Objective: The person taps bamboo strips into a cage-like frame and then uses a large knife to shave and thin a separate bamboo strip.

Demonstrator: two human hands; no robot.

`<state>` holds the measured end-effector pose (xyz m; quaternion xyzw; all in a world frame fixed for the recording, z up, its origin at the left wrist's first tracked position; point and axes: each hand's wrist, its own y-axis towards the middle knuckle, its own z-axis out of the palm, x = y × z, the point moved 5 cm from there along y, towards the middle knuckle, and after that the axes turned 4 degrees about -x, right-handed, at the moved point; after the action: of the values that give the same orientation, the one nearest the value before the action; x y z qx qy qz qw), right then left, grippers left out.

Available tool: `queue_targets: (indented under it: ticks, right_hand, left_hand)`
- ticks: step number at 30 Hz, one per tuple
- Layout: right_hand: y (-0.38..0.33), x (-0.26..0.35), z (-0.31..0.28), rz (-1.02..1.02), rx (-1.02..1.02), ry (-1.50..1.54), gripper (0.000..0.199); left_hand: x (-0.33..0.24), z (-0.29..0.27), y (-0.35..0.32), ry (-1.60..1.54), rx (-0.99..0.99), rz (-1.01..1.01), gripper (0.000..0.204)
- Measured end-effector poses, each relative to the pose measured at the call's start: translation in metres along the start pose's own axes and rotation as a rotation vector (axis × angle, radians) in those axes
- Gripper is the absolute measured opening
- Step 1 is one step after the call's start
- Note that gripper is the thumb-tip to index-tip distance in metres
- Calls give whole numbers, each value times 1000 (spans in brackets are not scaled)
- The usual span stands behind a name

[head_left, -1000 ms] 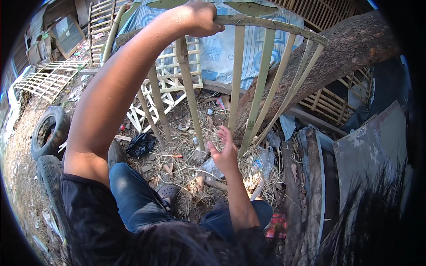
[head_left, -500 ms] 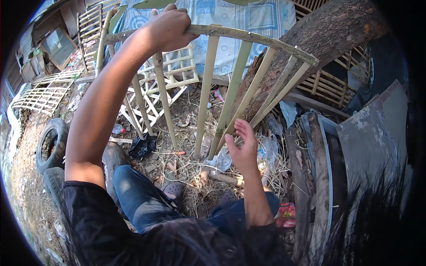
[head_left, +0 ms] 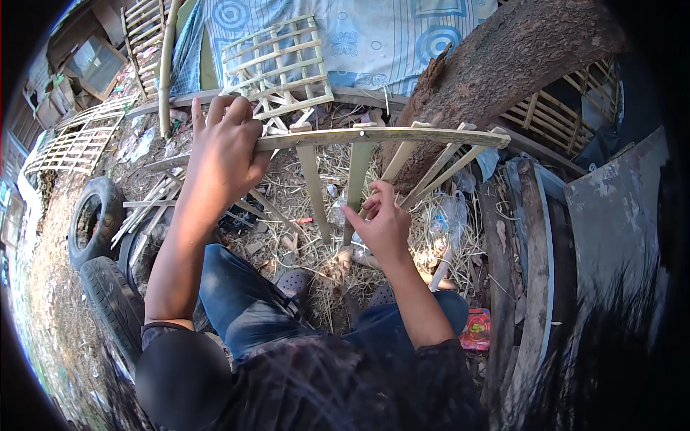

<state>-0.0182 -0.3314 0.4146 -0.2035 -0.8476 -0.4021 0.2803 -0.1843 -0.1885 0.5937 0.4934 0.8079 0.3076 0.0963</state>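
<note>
A bamboo frame stands upright before me, a long rail along its top with several flat slats running down toward the ground. Slat ends poke up just past the rail. My left hand is closed over the rail left of the middle, one finger raised. Below the rail, my right hand is near the middle slats, its fingers loosely curled and the thumb apart. It appears to hold nothing. The slats' lower ends are partly hidden by straw and my right hand.
A bamboo lattice panel leans behind, before a blue-and-white patterned sheet. A thick tree trunk slants at the right. Tyres lie at left; wooden planks and a grey board stand at right. A red packet lies near my leg.
The frame's top rail has come lower and nearer, with my left hand still on it. My right hand has shifted slightly left and upward, its fingers more curled.
</note>
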Motion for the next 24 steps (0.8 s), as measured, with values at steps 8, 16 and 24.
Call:
queue_targets:
  ticks: [8, 16, 24]
  right_hand:
    - [-17, -1, 14, -95, 98, -76, 29]
    - [-31, 2, 6, -46, 96, -14, 40]
    - [-48, 18, -5, -153, 29, 151, 40]
  left_hand:
    - [-2, 22, -23, -3, 34, -9, 21]
    - [-12, 25, -20, -4, 93, -25, 20]
    - [-54, 4, -8, 51, 98, -1, 20]
